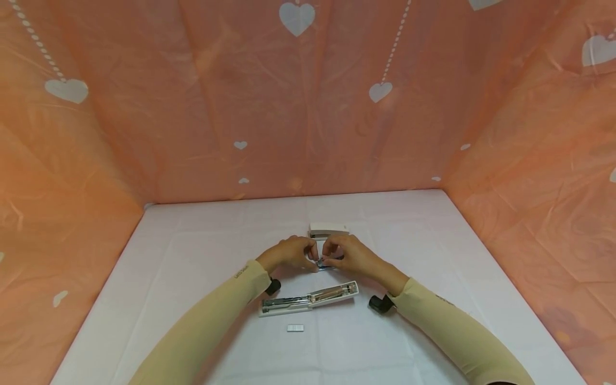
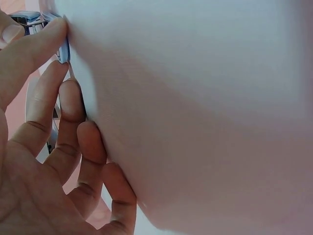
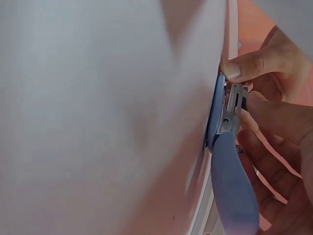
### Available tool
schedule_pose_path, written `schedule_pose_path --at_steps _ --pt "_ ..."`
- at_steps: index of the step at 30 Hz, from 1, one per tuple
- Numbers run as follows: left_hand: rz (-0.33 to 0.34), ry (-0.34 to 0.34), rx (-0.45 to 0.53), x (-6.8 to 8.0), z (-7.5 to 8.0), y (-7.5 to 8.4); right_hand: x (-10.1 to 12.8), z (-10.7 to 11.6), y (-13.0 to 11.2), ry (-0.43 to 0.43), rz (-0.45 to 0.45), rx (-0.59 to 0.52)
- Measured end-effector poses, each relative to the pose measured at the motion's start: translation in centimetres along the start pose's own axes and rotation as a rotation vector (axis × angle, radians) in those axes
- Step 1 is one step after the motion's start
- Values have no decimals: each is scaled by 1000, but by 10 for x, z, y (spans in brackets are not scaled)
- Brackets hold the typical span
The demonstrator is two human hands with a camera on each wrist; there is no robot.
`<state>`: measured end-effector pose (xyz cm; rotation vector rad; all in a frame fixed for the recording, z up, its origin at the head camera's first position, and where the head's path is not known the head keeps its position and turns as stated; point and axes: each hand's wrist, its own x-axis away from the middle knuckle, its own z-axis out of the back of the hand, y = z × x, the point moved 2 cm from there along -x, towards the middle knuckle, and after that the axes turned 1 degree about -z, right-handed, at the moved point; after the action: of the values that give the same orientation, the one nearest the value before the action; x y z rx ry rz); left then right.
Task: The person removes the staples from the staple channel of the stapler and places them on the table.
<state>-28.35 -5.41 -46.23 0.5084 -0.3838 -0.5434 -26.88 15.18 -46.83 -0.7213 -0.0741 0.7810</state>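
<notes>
Soft even light, faint shadows; wrist views blurred (close range), head view edge-warped.

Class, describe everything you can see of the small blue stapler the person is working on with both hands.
The small blue stapler has a smooth, rounded blue plastic body and a bare metal head with a slot and a small screw or rivet. It lies low on the white table, between a white stapler behind it and an opened white stapler in front. The left hand and the right hand pinch it from either side with their fingertips. In the head view it is mostly hidden, so whether it is opened is unclear.
</notes>
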Motion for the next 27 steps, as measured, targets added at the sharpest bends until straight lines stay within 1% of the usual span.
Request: schedule_pose_path --at_steps 3,9,17,24,27 --pt "-4 2 -4 0 0 -1 -1 0 0 -11 -2 14" --pt "-18 17 -11 0 0 -1 1 1 -1 -18 61 41" --pt "-12 9 -16 0 0 -1 2 0 0 -16 60 92" --pt "-17 7 -8 -1 -2 -2 7 2 1 16 84 78" --pt "-21 9 -7 -1 -1 -2 9 2 2 32 78 66"
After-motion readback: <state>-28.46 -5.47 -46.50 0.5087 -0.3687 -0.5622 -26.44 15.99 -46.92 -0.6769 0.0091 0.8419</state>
